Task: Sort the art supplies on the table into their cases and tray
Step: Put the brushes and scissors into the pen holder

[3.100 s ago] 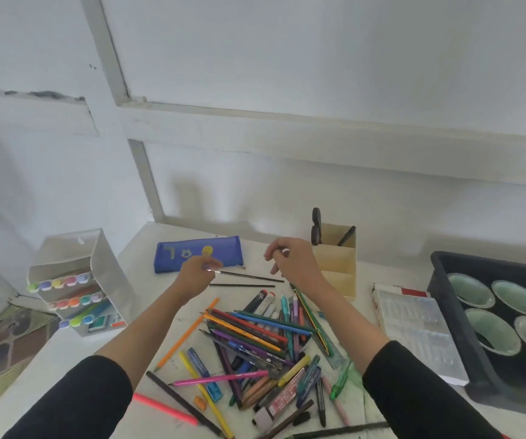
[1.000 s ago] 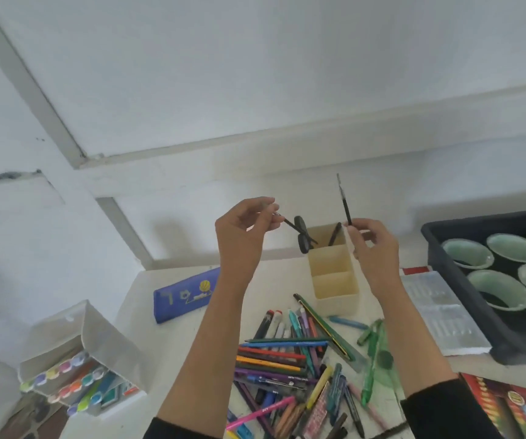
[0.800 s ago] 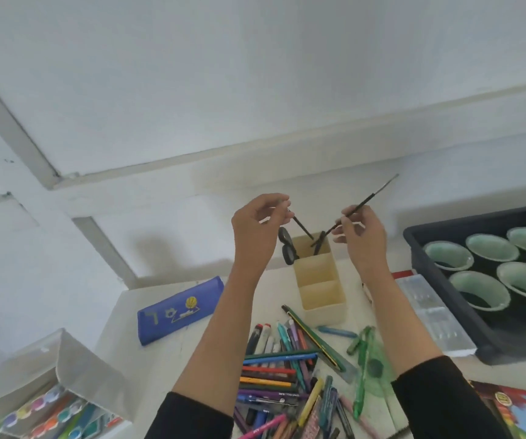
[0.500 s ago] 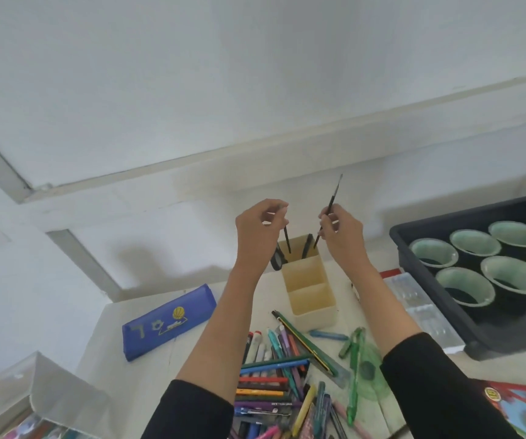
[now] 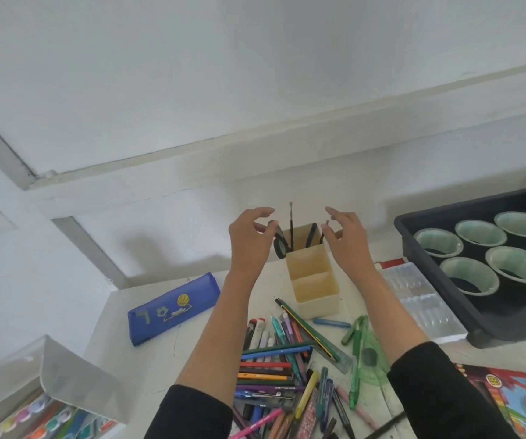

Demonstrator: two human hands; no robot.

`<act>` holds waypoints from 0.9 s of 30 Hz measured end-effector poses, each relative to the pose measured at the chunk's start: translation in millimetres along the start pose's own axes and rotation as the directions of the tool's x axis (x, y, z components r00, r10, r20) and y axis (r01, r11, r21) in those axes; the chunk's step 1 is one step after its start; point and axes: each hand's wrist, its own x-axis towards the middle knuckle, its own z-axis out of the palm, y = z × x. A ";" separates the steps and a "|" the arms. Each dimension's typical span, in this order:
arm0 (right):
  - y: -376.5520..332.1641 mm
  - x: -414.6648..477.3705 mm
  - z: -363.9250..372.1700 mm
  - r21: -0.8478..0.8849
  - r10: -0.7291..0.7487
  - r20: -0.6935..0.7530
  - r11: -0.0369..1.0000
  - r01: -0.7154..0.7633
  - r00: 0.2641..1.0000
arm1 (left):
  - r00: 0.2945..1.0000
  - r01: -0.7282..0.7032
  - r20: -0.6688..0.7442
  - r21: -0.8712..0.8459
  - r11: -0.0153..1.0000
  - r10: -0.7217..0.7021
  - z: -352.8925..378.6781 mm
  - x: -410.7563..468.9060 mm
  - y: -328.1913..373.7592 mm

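Note left hand point(image 5: 249, 245) and right hand point(image 5: 348, 243) empty, fingers loosely spread, flanking the cream holder point(image 5: 318, 301) by the far edge of the tabletop point(image 5: 166, 353), thin brushes point(image 5: 291, 228) upright in its rear compartment; likely pinch the light, stiff, roll-prone pens point(image 5: 271, 365) heaped toward the near edge mid-barrel.

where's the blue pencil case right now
In the head view the blue pencil case lies on the table, left of the pile of pens, between the cream organiser and the clear marker case.

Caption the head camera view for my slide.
Open left hand and right hand flank a cream plastic pen holder with a thin black paintbrush upright inside.
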 end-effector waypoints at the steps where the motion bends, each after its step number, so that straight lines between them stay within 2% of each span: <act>1: 0.0 -6.4 -1.6 0.012 0.008 -0.037 1.000 -0.007 0.999 | 1.000 0.002 -0.007 0.000 1.000 -0.002 -3.6 -3.5 -2.0; 5: -1.0 -45.5 -1.1 0.034 0.001 -0.219 0.999 0.007 0.976 | 0.998 0.047 -0.037 0.012 0.999 -0.047 -18.9 -23.5 -19.1; 8: 5.1 -78.9 5.8 0.001 -0.097 -0.300 0.995 0.102 0.949 | 0.992 0.112 -0.068 0.092 0.989 -0.106 -31.5 -44.1 -42.2; 11: 11.9 -98.3 15.3 -0.024 -0.134 -0.156 0.991 0.132 0.979 | 0.977 0.214 -0.030 0.234 0.948 -0.213 -47.9 -69.1 -72.4; 13: 13.4 -105.2 27.4 -0.042 -0.186 0.073 0.981 0.189 0.980 | 0.934 0.301 0.073 0.369 0.879 -0.351 -57.7 -85.9 -98.5; 14: 10.8 -108.3 34.8 -0.047 -0.233 0.209 0.968 0.248 0.950 | 0.888 0.348 0.128 0.439 0.829 -0.441 -60.4 -93.6 -113.1; 16: 3.3 -113.4 54.6 -0.076 -0.294 0.482 0.925 0.373 0.825 | 0.772 0.419 0.200 0.553 0.720 -0.604 -61.8 -110.0 -136.1; 17: 1.7 -112.9 69.2 -0.116 -0.271 0.611 0.899 0.423 0.744 | 0.731 0.430 0.219 0.588 0.685 -0.646 -59.6 -117.3 -143.5; 19: 0.3 -110.5 95.7 -0.239 -0.133 0.807 0.818 0.523 0.576 | 0.722 0.420 0.221 0.612 0.670 -0.656 -52.0 -128.0 -148.1; 21: -1.4 -106.4 113.6 -0.299 -0.032 0.887 0.721 0.625 0.462 | 0.747 0.413 0.186 0.622 0.665 -0.638 -46.6 -130.4 -143.8; 22: -2.4 -104.9 118.3 -0.287 -0.041 0.902 0.688 0.667 0.431 | 0.751 0.415 0.169 0.630 0.656 -0.638 -44.8 -130.1 -142.6; 27: -12.6 -96.4 120.1 -0.261 -0.056 0.933 0.574 0.776 0.355 | 0.722 0.436 0.257 0.551 0.711 -0.642 -40.4 -121.5 -143.2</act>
